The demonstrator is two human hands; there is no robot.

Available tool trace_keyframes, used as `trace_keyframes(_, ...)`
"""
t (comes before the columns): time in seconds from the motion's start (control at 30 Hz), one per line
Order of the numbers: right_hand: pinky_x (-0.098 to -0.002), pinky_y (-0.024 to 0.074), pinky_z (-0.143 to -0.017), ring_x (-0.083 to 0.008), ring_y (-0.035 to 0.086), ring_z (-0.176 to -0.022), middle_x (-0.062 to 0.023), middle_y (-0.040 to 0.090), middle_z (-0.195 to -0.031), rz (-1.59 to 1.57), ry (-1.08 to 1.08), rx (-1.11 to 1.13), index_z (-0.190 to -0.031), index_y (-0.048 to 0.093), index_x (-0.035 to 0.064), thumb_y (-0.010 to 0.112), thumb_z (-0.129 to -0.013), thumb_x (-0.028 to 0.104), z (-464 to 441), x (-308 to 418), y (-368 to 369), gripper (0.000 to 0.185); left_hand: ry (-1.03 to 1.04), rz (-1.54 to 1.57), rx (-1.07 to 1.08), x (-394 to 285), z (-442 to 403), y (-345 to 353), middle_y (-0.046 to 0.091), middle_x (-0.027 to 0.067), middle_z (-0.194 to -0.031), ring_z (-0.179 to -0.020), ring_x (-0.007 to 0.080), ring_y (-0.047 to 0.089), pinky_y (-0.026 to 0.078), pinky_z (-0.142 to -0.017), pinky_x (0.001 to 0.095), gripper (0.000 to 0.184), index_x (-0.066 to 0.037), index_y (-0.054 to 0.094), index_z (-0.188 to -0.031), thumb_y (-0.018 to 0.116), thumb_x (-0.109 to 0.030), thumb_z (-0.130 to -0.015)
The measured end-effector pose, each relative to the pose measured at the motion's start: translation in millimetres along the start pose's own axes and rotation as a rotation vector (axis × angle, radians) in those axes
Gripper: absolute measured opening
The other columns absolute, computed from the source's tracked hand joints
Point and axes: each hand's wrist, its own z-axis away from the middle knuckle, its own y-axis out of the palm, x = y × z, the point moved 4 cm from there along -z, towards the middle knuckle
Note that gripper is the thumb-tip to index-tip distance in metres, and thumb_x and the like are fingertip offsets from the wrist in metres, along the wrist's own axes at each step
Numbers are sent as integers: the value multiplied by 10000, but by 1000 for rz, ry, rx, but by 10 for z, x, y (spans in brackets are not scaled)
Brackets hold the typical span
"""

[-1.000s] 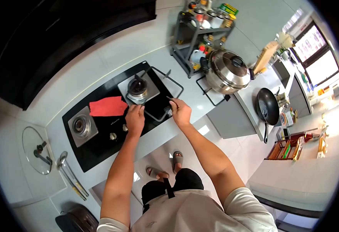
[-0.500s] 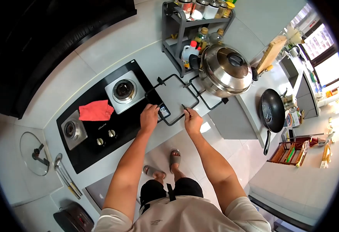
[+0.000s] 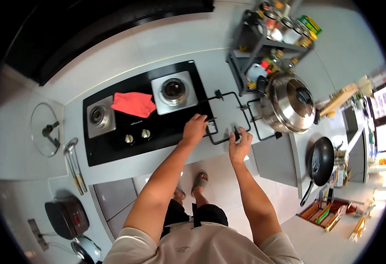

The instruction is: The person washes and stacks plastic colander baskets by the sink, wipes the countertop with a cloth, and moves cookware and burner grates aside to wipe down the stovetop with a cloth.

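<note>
A black burner grate (image 3: 220,141) lies over the counter and the right edge of the black gas stove (image 3: 158,141). My left hand (image 3: 194,129) is at its left side, fingers curled together against the frame near a prong. At the front right corner is my right hand (image 3: 240,147), its thumb and fingers apart on either side of a short black prong (image 3: 237,133). A second grate (image 3: 253,119) sits beside the first, partly hidden under a lidded steel pot (image 3: 287,103). The right burner (image 3: 173,91) and left burner (image 3: 98,115) are bare of grates.
A red cloth (image 3: 133,104) lies between the burners. Behind the pot stands a spice rack (image 3: 263,44) with jars and bottles. A frying pan (image 3: 321,160) rests on the right counter. At left are a glass lid (image 3: 45,130), ladles (image 3: 74,167) and a dark appliance (image 3: 67,215).
The view has turned, shifting the stove and grates rightward in the picture. My right hand's fingers have spread from their pinch on the prong. My left hand stays at the grate's left side.
</note>
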Motion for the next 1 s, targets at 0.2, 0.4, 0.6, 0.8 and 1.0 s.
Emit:
trace_keyframes(0.2, -400, 551, -872, -320, 645, -1026, -128, 641, -1125, -177, -275, 92, -1238, 712, 75, 772, -922, 78, -53, 941, 470, 321, -21, 14, -163, 218, 186, -781, 693, 146, -1108, -999, 390, 693, 586, -832, 484, 266, -58, 713, -1199, 717, -137, -946)
trace_keyframes(0.4, -407, 565, -862, -356, 691, -982, -151, 705, -1061, -438, -521, 434, -1115, 749, 46, 741, -898, -7, 130, 2213, 1196, 224, -109, -90, -454, 920, 664, -1772, 708, 156, -1044, -965, 392, 696, 575, -833, 484, 206, -42, 742, -1129, 695, -85, -933)
trace_keyframes(0.6, -427, 560, -929, -347, 680, -1063, -131, 736, -1128, -488, -758, 653, -1151, 768, 79, 686, -919, -13, 520, 2978, 2238, 262, -267, -205, -561, 1824, 1171, -2511, 708, 156, -1081, -1017, 379, 690, 574, -871, 465, 220, -48, 745, -1147, 678, -68, -938)
trace_keyframes(0.8, -434, 542, -1012, -357, 669, -1182, -143, 732, -1259, -399, -816, 754, -1223, 758, 90, 645, -902, -46, 767, 3235, 3430, 367, -298, -289, -471, 2754, 1204, -2642, 678, 158, -1328, -1224, 360, 652, 538, -1038, 431, 368, -21, 683, -1291, 642, -22, -925)
trace_keyframes(1.0, -482, 474, -1103, -368, 562, -1369, -114, 642, -1460, -124, -961, 693, -1396, 686, 188, 644, -924, 33, 649, 3244, 4150, 499, -100, -383, -363, 3247, 901, -2544, 597, 191, -1452, -1386, 393, 546, 454, -1159, 467, 464, 14, 612, -1377, 621, -2, -913)
